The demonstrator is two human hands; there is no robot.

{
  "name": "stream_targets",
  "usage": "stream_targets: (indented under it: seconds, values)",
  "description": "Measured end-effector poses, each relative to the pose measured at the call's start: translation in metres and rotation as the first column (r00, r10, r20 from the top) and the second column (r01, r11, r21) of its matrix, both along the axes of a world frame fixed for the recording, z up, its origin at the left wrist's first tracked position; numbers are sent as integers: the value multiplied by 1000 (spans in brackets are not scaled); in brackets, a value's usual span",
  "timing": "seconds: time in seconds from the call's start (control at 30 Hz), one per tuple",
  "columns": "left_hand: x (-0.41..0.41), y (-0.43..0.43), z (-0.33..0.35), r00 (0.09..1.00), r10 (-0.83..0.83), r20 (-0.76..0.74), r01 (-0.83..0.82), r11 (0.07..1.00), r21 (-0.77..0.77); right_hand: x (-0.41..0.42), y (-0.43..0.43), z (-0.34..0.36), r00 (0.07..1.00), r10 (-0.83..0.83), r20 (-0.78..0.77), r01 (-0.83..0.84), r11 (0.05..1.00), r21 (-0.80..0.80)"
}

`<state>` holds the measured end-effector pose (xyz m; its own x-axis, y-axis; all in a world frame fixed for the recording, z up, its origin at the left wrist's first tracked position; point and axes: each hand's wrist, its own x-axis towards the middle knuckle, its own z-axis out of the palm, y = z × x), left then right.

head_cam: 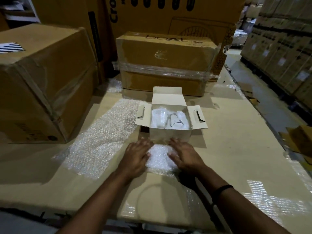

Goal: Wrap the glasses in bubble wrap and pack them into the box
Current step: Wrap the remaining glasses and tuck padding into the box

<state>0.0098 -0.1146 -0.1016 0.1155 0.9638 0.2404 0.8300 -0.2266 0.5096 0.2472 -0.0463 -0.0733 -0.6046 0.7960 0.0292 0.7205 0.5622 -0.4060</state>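
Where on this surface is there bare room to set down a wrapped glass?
Widest bare patch: the cardboard surface right of the white box. A smaller one lies near left, between the bubble wrap sheet and the surface's near edge. Crowded: in front of the box, where the left hand and right hand rest on a bubble wrap bundle.

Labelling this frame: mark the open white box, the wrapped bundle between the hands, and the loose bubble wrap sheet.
open white box (170,134), head view, front wall.
wrapped bundle (158,157), head view, bare top.
loose bubble wrap sheet (101,137), head view, its middle.
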Motion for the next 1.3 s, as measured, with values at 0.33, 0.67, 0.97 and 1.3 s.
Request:
stream_targets:
  seconds: [0.33,0.67,0.97,1.3]
  values:
    - [-3,-9,-1,966,-30,-258,-22,980,-196,3,-13,-23,956,41,291,-56,997,44]
    - [-6,-7,13,965,-73,-253,26,982,-185,7,-11,-10,974,65,219,-57,997,-46]
    - [-4,5,23,959,-48,-279,8,990,-144,-16,-5,9,947,43,318,-45,999,-2]
    - [-24,1,28,925,134,355,-81,984,-161,-16,-4,23,946,-196,-259,110,944,-312]
